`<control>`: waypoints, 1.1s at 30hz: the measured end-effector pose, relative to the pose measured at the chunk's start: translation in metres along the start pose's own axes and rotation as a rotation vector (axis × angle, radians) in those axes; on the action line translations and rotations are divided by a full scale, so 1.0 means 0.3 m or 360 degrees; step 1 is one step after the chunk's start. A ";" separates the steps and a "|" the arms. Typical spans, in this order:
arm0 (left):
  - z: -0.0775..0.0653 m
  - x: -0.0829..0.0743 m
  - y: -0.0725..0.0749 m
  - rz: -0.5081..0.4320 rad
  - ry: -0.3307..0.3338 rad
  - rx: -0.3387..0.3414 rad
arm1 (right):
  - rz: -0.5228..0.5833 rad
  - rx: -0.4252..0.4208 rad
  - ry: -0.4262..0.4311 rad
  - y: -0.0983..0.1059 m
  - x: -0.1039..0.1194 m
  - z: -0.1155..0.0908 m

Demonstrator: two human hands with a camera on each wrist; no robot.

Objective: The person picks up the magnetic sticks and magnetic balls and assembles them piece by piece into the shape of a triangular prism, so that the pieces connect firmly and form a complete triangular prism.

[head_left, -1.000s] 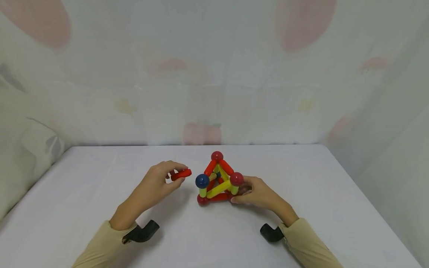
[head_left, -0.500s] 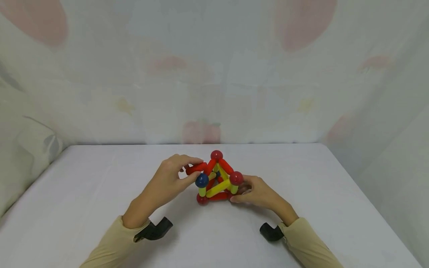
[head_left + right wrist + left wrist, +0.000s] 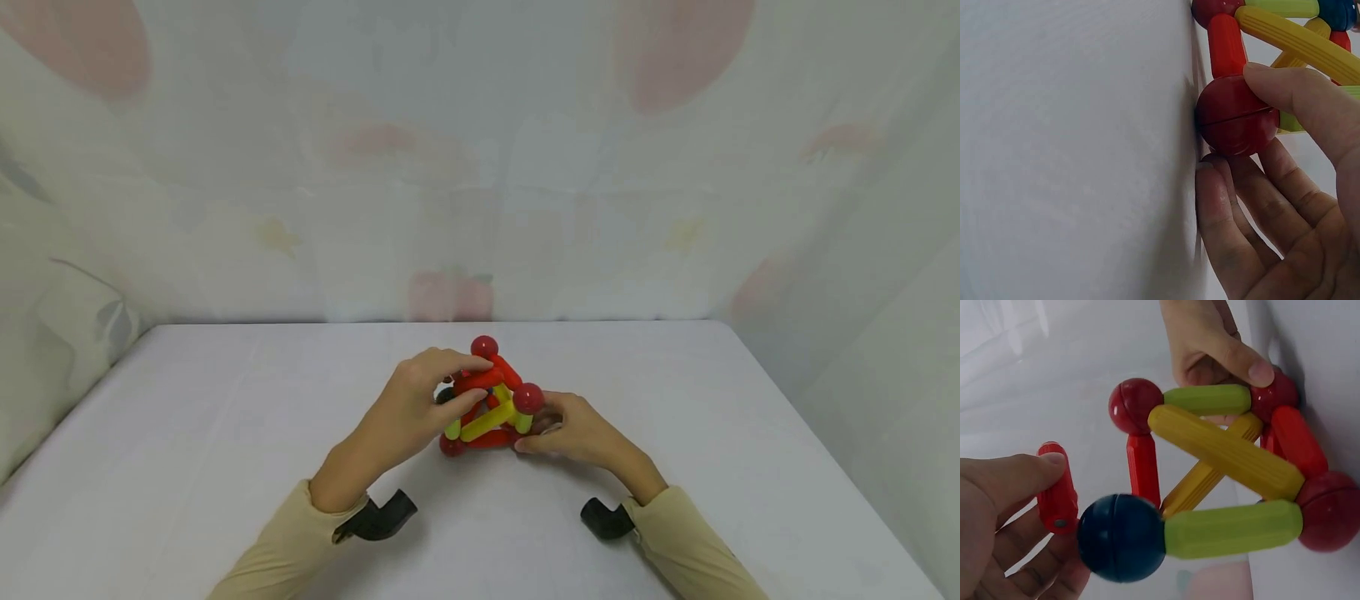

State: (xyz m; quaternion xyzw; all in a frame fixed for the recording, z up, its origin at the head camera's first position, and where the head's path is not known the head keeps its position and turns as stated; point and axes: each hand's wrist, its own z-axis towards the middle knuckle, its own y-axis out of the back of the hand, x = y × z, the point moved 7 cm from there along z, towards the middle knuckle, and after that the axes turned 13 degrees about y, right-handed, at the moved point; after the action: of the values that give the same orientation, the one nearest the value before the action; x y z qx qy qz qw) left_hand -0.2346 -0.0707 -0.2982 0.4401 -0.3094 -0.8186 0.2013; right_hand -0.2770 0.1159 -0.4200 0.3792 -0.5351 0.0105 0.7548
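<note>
My left hand (image 3: pixel 412 404) pinches a loose red magnetic rod (image 3: pixel 478 381) between thumb and fingers, over the top of a frame of magnetic rods and balls. In the left wrist view the red rod (image 3: pixel 1057 494) shows a metal tip beside the blue ball (image 3: pixel 1121 537); whether they touch I cannot tell. Yellow rods (image 3: pixel 1229 453) cross the frame's sides, and a green rod (image 3: pixel 1235 529) joins the blue ball to a red ball (image 3: pixel 1330 511). My right hand (image 3: pixel 581 429) grips the bottom right red ball (image 3: pixel 1235 119), thumb on top and fingers beneath.
The frame stands on a white-covered table (image 3: pixel 225 400), towards its far side. A pale patterned cloth (image 3: pixel 570 167) hangs behind the table. Black curved pieces (image 3: pixel 386 515) stick out from both sleeve cuffs.
My left hand has carried the red rod rightwards from beside the frame to over it, now covering part of the blue ball. The right hand keeps its grip and the frame stays put.
</note>
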 end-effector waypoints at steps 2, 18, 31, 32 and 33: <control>-0.001 -0.008 -0.010 -0.0024 -0.0030 -0.0001 | 0.0000 0.0001 0.0007 0.000 0.001 -0.001; -0.015 -0.007 -0.044 -0.0002 -0.0045 -0.0002 | -0.0016 0.0009 0.0042 -0.006 0.007 -0.003; -0.021 0.010 -0.060 0.0088 -0.0067 -0.0008 | -0.0009 0.0011 0.0022 -0.009 0.009 -0.002; -0.021 0.010 -0.061 0.0092 -0.0076 -0.0007 | -0.0012 0.0010 0.0021 -0.009 0.008 -0.002; -0.021 0.011 -0.062 0.0096 -0.0085 -0.0004 | -0.0013 0.0010 0.0021 -0.009 0.008 -0.002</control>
State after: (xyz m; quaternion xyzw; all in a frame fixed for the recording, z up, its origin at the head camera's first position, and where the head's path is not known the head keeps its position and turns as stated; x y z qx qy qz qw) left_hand -0.2321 -0.0610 -0.3155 0.4083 -0.3267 -0.8240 0.2181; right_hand -0.2744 0.1136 -0.4197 0.3836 -0.5285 0.0116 0.7572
